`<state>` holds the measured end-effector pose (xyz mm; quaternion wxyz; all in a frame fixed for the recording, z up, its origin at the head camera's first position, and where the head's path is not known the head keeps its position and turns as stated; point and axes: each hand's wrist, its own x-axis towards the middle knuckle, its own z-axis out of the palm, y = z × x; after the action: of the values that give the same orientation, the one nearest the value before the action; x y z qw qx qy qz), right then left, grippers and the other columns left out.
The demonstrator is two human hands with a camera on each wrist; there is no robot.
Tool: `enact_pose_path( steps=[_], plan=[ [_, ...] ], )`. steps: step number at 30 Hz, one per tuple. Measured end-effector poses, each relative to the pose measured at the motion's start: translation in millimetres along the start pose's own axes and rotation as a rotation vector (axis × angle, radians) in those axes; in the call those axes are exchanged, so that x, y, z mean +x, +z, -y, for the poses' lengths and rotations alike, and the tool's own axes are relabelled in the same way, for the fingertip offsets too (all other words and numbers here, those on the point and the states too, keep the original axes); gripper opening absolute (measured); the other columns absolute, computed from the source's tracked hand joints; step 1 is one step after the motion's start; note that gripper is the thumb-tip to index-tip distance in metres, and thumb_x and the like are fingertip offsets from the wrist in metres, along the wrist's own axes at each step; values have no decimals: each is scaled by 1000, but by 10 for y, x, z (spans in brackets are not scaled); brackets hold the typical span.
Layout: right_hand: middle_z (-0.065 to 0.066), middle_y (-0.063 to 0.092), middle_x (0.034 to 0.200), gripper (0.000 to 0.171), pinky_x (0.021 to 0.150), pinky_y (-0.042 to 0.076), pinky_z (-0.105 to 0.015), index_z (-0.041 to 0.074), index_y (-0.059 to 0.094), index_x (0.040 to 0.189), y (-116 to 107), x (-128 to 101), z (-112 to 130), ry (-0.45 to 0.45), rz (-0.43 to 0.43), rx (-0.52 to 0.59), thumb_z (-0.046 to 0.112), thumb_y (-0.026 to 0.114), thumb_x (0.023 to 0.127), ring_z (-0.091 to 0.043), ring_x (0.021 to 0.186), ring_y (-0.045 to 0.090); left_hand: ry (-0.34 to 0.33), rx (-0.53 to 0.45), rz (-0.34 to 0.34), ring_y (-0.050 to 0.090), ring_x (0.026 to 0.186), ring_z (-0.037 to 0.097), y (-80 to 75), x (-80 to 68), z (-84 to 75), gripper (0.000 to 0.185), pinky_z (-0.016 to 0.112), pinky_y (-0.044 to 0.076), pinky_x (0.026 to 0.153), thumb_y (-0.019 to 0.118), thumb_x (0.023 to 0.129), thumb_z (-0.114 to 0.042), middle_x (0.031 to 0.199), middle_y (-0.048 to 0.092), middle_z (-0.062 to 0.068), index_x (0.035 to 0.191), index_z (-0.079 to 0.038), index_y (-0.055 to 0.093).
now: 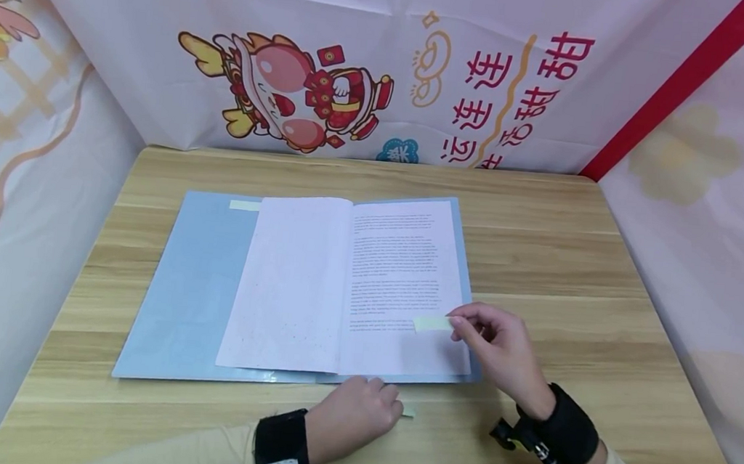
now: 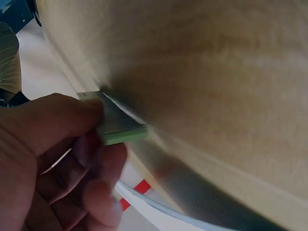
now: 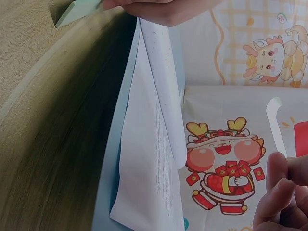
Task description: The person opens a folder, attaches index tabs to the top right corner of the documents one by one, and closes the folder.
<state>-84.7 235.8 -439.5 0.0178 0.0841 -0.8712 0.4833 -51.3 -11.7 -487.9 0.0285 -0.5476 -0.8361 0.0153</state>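
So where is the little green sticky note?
In the head view the green sticky note lies on the printed page, lower right, pinched by the right hand beside the blue folder edge.

An open folder (image 1: pixel 191 283) lies on the table (image 1: pixel 540 260), toward its left. Two sheets of paper (image 1: pixel 348 281) rest on the folder's right half. A sticky note (image 1: pixel 432 324) sits on the right sheet's near-right part — the right hand (image 1: pixel 500 348) holds it. The left hand (image 1: pixel 351 416) rests near of the folder, on a pad of notes (image 1: pixel 407 412).

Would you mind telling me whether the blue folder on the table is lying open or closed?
Open. The blue folder lies spread flat on the table, its left cover bare and white sheets showing on the inside.
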Motion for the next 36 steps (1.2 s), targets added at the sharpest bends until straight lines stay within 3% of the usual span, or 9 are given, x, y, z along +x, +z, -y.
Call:
enact_pose_path(
  steps=[8, 19, 27, 36],
  plan=[
    [4, 68, 75, 9, 54, 41, -25, 8, 75, 101, 2, 2, 6, 2, -2, -8, 10, 66, 100, -16, 60, 50, -45, -63, 68, 55, 68, 1, 5, -21, -19, 10, 15, 42, 51, 77, 90, -16, 83, 66, -8, 99, -20, 77],
    [2, 68, 76, 9, 54, 42, -25, 7, 75, 100, -2, 26, 2, -11, -13, -1, 10, 67, 99, -16, 62, 52, -89, -116, 77, 52, 69, 1, 50, -29, -34, 8, 16, 38, 50, 76, 91, -14, 83, 65, -7, 98, -18, 75],
    [1, 69, 76, 10, 55, 42, -25, 6, 75, 100, -26, 63, -10, -16, -13, -8, 10, 66, 100, -16, 63, 53, -135, -187, 79, 51, 68, 1, 24, -13, -32, 8, 15, 38, 49, 71, 97, -24, 82, 65, -8, 97, -17, 76],
    [-1, 69, 77, 12, 55, 42, -24, 3, 75, 103, -77, 135, -14, -11, -28, -21, 10, 66, 100, -15, 63, 53, -184, -298, -24, 50, 66, 1, -169, 37, 157, 8, 15, 39, 53, 71, 96, -24, 77, 60, -10, 94, -18, 73]
  ],
)
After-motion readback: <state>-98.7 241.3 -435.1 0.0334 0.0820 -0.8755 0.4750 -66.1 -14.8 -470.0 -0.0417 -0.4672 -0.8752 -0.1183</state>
